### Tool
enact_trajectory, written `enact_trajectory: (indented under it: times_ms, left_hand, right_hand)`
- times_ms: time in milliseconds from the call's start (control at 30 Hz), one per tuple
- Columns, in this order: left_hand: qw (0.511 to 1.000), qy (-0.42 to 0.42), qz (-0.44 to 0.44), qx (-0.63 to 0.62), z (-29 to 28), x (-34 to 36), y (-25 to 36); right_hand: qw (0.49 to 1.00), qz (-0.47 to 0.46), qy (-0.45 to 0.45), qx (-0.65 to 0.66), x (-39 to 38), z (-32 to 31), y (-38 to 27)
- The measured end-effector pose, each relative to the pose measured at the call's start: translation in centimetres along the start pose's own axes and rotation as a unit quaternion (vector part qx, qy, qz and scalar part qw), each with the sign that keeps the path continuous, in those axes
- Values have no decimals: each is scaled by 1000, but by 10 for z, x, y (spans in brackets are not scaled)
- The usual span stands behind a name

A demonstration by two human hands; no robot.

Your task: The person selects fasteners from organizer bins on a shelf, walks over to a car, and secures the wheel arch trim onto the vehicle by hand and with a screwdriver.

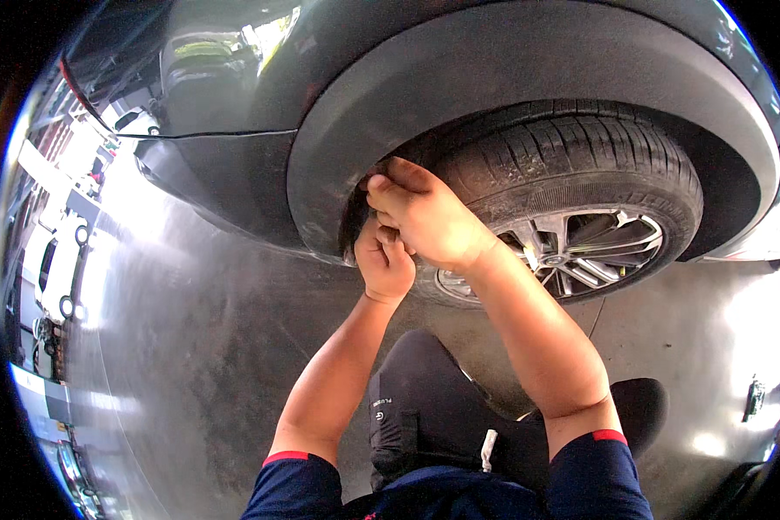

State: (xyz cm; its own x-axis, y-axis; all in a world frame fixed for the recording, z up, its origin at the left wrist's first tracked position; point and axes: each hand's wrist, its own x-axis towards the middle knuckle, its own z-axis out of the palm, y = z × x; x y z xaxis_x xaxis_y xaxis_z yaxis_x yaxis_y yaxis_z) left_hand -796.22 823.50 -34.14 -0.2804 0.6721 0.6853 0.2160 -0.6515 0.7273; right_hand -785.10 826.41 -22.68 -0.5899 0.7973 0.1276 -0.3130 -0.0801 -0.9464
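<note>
Both of my hands are close together at the edge of a dark grey wheel arch trim (338,152) on a car. My right hand (433,217) is the higher one, its fingers curled in a pinch at the gap between trim and tire. Just below it and touching it, my left hand (385,264) is closed, with bent fingers at the lower end of the arch. Whatever the fingertips grip is hidden by the hands and the dark arch. Right beside them stands the black tire (572,156), mounted on a multi-spoke alloy wheel (572,251).
The dark bumper panel (217,178) curves off to the left of the arch. Below lies a grey, shiny floor (199,347). My bent knee (416,381) is under my arms. A white car (61,264) stands at the far left.
</note>
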Motion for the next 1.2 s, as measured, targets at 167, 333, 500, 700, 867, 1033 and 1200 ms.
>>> enact_trajectory:
  times_ms: [167, 333, 500, 700, 867, 1033, 1200]
  left_hand:
    - [1000, 5, -12, 7, -3, -3, -8]
    - [1000, -3, 17, -2, 7, 1, 10]
    - [1000, -9, 25, 11, -1, -4, -3]
    - [987, -2, -101, -122, 4, -13, -14]
    - [993, 13, -94, -75, -7, -9, -13]
    - [994, -15, 73, 75, -12, -3, -17]
    - [996, -15, -32, -77, 8, 12, 20]
  right_hand:
    - [957, -200, 93, -188, 0, 7, 22]
    - [838, -378, 209, -333, 5, 14, 33]
    - [902, -249, 193, -294, 3, 18, 21]
    - [991, 71, -109, -9, 31, -33, 10]
    - [991, 81, -69, 78, 4, -1, -9]
    - [976, -169, 54, -127, 6, 6, 30]
    - [863, -364, 205, -285, 5, 15, 37]
